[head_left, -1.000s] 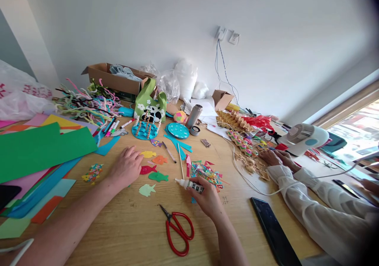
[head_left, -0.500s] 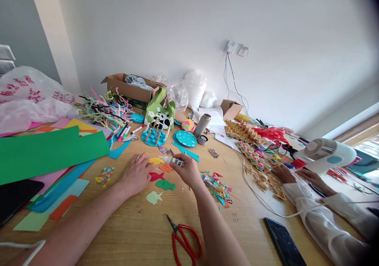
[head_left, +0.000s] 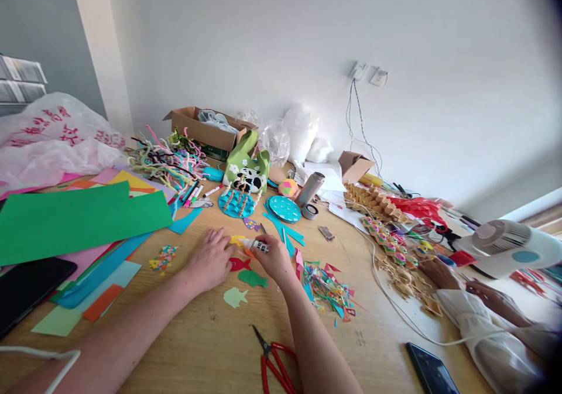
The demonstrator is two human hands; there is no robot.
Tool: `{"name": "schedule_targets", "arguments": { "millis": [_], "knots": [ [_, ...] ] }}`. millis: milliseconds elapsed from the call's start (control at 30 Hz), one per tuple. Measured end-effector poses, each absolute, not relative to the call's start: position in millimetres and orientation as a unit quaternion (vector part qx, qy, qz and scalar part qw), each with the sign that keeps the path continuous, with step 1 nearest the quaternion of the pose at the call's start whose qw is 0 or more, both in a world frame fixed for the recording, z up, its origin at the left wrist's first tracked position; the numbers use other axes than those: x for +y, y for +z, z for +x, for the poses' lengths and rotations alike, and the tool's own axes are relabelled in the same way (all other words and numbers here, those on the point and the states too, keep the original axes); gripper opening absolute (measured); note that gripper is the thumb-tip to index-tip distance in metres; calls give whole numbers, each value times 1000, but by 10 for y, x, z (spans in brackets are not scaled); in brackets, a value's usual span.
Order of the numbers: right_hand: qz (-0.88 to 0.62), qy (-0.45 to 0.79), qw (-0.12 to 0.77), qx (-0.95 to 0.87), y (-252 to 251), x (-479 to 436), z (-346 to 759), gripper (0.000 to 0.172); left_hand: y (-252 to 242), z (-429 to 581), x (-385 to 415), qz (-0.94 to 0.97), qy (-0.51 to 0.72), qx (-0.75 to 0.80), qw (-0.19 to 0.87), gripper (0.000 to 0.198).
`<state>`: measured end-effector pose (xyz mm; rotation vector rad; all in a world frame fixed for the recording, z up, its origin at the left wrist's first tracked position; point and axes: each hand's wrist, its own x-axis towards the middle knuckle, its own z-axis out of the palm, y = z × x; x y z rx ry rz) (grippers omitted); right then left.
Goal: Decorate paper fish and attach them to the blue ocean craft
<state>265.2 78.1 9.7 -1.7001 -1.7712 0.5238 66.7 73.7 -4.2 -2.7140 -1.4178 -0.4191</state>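
My right hand (head_left: pixel 276 259) grips a small white glue bottle (head_left: pixel 253 245), its tip pointing left over a yellow paper fish (head_left: pixel 237 239). My left hand (head_left: pixel 211 258) lies flat on the wooden table (head_left: pixel 211 341), fingers stretched out beside the yellow fish and touching a red paper fish (head_left: pixel 239 263). A dark green fish (head_left: pixel 253 278) and a pale green fish (head_left: pixel 235 297) lie just in front of my hands.
Red scissors (head_left: pixel 274 365) lie near the front edge. Coloured paper sheets (head_left: pixel 74 218) pile at left, paper scraps (head_left: pixel 327 283) at right. Another person's hands (head_left: pixel 443 274) work at far right by a white fan (head_left: pixel 504 246). Phones (head_left: pixel 432 370) lie at both sides.
My right hand carried the glue bottle from the right of the fish up and left to the yellow fish. The left hand stayed put. The view shifted left.
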Motion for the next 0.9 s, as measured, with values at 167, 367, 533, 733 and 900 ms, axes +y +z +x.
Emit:
{"name": "schedule_targets", "arguments": {
  "millis": [167, 367, 533, 733, 900],
  "knots": [
    [-643, 186, 298, -680, 106, 772, 2640, 24, -31, 674, 727, -879, -130, -458, 25, 36],
    [-653, 171, 286, -680, 124, 768, 2635, 23, -24, 674, 728, -879, -143, -454, 13, 35],
    [-638, 177, 284, -693, 128, 768, 2630, 22, -24, 677, 733, -879, -143, -455, 14, 35],
    [-644, 171, 284, -690, 131, 774, 2640, 23, -36, 678, 739, -880, -142, -454, 18, 34],
    [-641, 177, 275, -695, 132, 776, 2648, 22, -41, 671, 732, -881, -141, -451, 26, 35]
  ]
}}
